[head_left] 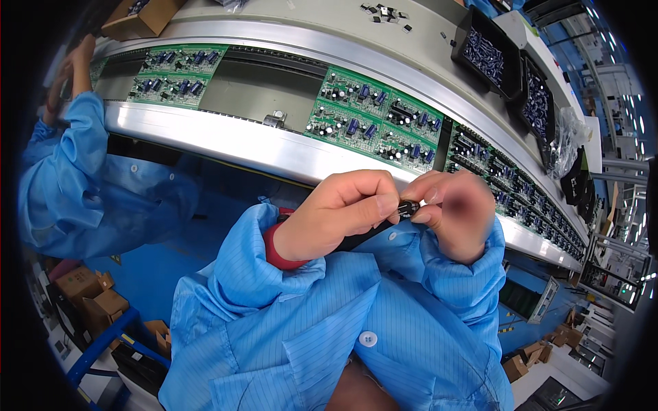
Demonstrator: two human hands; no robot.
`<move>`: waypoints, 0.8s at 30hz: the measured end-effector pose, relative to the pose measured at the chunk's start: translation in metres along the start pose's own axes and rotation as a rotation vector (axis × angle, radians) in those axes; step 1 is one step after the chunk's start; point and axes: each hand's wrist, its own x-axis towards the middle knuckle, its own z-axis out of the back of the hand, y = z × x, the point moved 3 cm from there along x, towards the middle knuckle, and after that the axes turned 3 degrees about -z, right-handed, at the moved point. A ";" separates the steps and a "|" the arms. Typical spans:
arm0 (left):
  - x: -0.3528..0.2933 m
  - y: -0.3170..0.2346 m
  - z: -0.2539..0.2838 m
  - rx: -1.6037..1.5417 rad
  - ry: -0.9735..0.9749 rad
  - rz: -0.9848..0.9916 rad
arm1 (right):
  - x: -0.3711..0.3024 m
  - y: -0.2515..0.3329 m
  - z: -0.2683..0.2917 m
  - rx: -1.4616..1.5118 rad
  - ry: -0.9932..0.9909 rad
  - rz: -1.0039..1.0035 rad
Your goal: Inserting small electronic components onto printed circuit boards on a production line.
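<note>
In front of the long metal rail (205,125), close before the chest of the seated or standing person (I cannot tell which), a small dark part (409,208) is held up between two bare hands. I suppose it is kept there, off the line, so that the fingers can work on it freely and the eyes can see it well. Behind it, the green circuit boards (377,127) lie flat along the track, probably so that each one is within easy reach. The black bin (473,24) with blue parts stands on the far ledge, to the right, perhaps to leave the boards uncovered.

The left hand (339,209) is curled, its thumb and forefinger pinched together at the part's thin legs. The right hand (458,212) grips the dark body between thumb and fingertips; a blurred patch covers some of this hand, so its other fingers I cannot judge.
</note>
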 end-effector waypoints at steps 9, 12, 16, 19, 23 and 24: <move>0.001 0.003 0.000 0.106 -0.009 -0.120 | -0.003 -0.011 0.000 0.238 -0.018 -0.056; 0.000 0.004 0.003 0.042 -0.002 -0.099 | -0.003 -0.008 -0.003 0.157 -0.069 -0.070; 0.000 0.006 0.005 -0.013 0.014 -0.079 | -0.002 -0.007 -0.005 0.065 -0.116 -0.075; 0.000 0.007 0.006 0.016 0.038 -0.093 | -0.002 -0.006 -0.005 0.035 -0.097 -0.050; 0.001 0.010 0.004 -0.023 0.030 -0.108 | 0.002 -0.002 -0.002 -0.048 -0.044 0.017; 0.001 0.010 0.003 -0.036 0.028 -0.113 | 0.002 -0.001 -0.002 -0.076 -0.027 0.040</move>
